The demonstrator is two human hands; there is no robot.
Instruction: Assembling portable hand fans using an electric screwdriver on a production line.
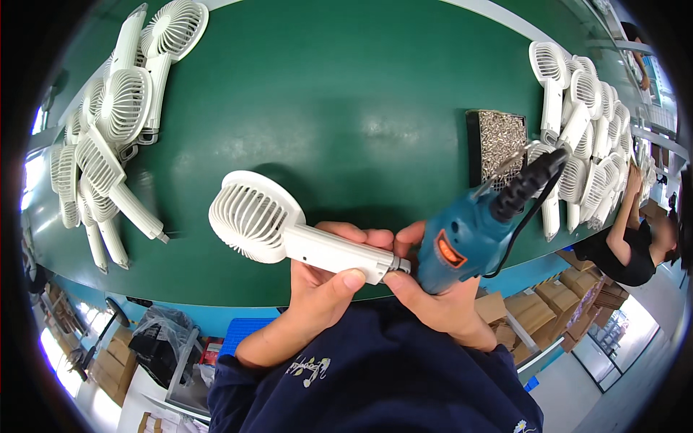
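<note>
A white handheld fan lies tilted across my left hand, its caged round head to the left. The fingers of that hand are wrapped round the handle, thumb on the near side. In my right hand is a teal electric screwdriver with a black cable at its top. The thumb and a finger of the same hand reach to the handle's end, where a small dark part shows. The screwdriver's tip is hidden.
On the green table, white fans are piled at the left and at the right. A black tray of small screws stands behind the screwdriver. Another person is at the far right, near cardboard boxes.
</note>
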